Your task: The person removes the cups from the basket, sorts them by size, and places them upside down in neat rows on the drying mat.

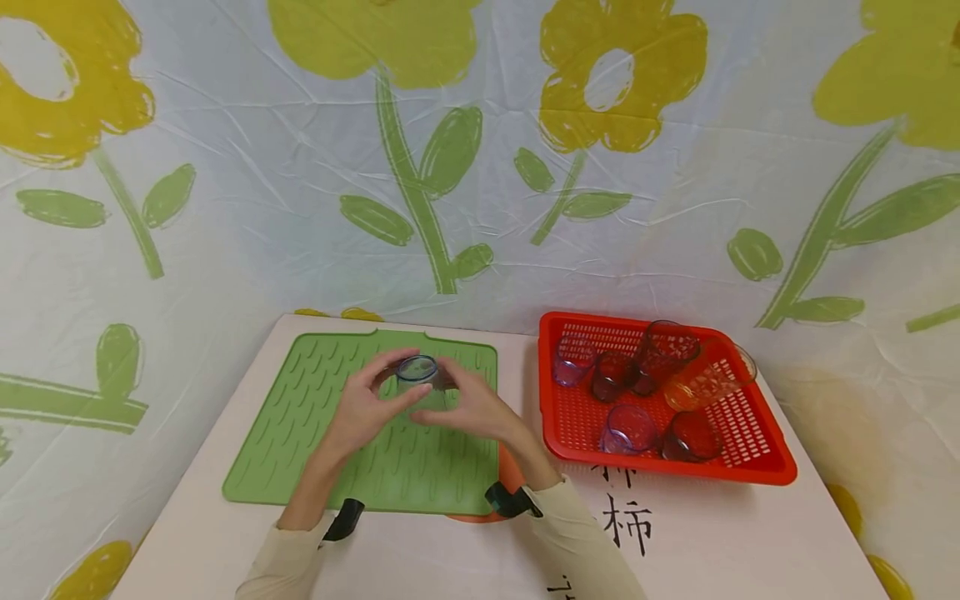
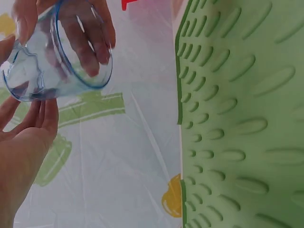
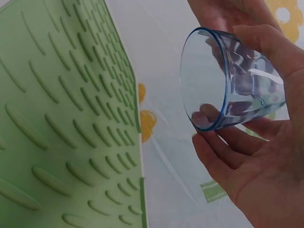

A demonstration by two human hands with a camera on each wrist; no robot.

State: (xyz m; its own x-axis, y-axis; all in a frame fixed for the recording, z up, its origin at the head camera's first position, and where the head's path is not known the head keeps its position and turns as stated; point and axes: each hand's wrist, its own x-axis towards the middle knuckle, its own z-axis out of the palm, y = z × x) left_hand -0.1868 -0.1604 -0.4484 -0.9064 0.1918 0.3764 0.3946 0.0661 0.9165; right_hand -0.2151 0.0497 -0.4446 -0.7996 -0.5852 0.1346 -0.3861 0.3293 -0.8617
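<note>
Both hands hold a clear, blue-tinted drinking glass (image 1: 417, 369) over the green ribbed mat (image 1: 300, 442). Its round, darker blue rim (image 2: 110, 71) faces up in the head view. The left hand (image 1: 363, 408) grips one side, its thumb across the near side and its fingers round the glass. On the opposite side, the right hand (image 1: 472, 404) curls round it. In the right wrist view the right thumb and fingers (image 3: 213, 152) lie on either side of the glass wall, with the left hand (image 3: 232, 14) behind it. Nothing shows inside the glass.
A red perforated basket (image 1: 551, 417) stands right of the mat, holding several glasses, including a purple-tinted glass (image 1: 573, 358) and an orange glass (image 1: 697, 383) leaning on the rim. Flower-printed cloth (image 1: 637, 217) hangs behind the table. Black characters mark the tabletop (image 1: 705, 542) in front.
</note>
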